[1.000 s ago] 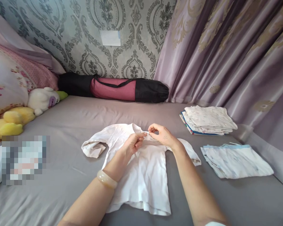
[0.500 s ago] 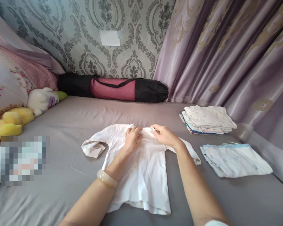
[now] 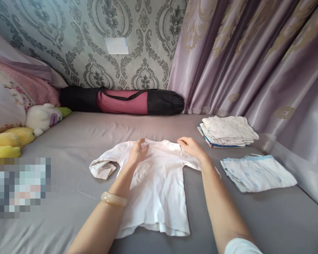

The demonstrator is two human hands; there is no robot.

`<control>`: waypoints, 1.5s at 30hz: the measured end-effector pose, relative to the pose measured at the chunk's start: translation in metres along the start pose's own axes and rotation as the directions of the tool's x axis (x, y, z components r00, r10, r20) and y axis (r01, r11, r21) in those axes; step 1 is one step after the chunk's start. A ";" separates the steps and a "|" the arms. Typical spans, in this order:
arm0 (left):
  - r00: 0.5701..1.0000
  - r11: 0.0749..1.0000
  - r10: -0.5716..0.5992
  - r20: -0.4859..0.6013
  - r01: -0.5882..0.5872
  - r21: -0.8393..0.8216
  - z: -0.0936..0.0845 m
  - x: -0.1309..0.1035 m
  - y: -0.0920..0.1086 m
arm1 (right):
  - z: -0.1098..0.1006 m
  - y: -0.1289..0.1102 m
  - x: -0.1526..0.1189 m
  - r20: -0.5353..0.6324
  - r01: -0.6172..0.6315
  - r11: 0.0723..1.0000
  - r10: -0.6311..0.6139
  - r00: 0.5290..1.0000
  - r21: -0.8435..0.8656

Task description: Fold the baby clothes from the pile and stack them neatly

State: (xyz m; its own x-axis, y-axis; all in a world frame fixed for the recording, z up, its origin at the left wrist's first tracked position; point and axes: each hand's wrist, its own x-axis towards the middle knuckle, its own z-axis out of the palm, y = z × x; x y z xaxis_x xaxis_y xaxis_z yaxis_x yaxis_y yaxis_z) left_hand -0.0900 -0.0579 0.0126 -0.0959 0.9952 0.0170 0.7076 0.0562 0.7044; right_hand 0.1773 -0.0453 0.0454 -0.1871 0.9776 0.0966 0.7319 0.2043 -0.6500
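Observation:
A small white long-sleeved shirt point(image 3: 159, 183) lies spread on the grey bedsheet, its neckline toward the wall and its hem toward me. Its left-hand sleeve is bent back at the cuff. My left hand point(image 3: 139, 151) rests at the left shoulder beside the neckline, thumb and fingers apart, with a pale bangle point(image 3: 113, 199) on that forearm. At the right shoulder, my right hand point(image 3: 190, 145) has thumb and fingertips pinched together on the shirt's edge. My right forearm hides part of the right-hand sleeve.
Two folded cloth piles, a taller stack point(image 3: 229, 131) and a blue-edged one point(image 3: 258, 173), lie to the right. A black and pink roll bag point(image 3: 122, 102) lines the wall. Plush toys point(image 3: 14, 137) and a pillow point(image 3: 5, 95) sit left, near a blurred item point(image 3: 29, 185). Curtains point(image 3: 228, 60) hang right.
My hands have moved apart from the middle of the neckline, the left one toward the left shoulder and the right one toward the right shoulder. The collar now shows between them.

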 end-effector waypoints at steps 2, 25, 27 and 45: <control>1.000 0.999 0.008 0.020 -0.007 -0.032 -0.013 0.012 -0.006 | -0.004 0.004 -0.001 -0.015 -0.017 1.000 0.017 1.000 -0.021; 0.936 0.923 0.278 0.217 -0.197 -0.331 -0.134 0.011 -0.013 | -0.040 -0.025 0.000 0.022 0.043 0.999 -0.043 0.999 0.003; 0.943 0.894 0.289 0.164 -0.205 -0.398 -0.147 0.011 -0.004 | -0.054 -0.033 0.001 0.003 0.123 0.992 -0.123 0.992 0.041; 0.904 0.890 0.421 0.073 -0.396 -0.224 -0.268 -0.007 0.079 | -0.192 -0.140 -0.037 0.147 0.213 0.977 -0.213 0.966 0.017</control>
State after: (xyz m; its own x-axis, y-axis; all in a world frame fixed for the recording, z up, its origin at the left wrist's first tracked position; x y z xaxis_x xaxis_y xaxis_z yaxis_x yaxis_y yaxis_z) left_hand -0.2210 -0.0814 0.2582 0.2619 0.9294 0.2602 0.5115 -0.3623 0.7792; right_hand 0.2072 -0.1003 0.2773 -0.4330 0.8933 0.1208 0.6638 0.4067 -0.6276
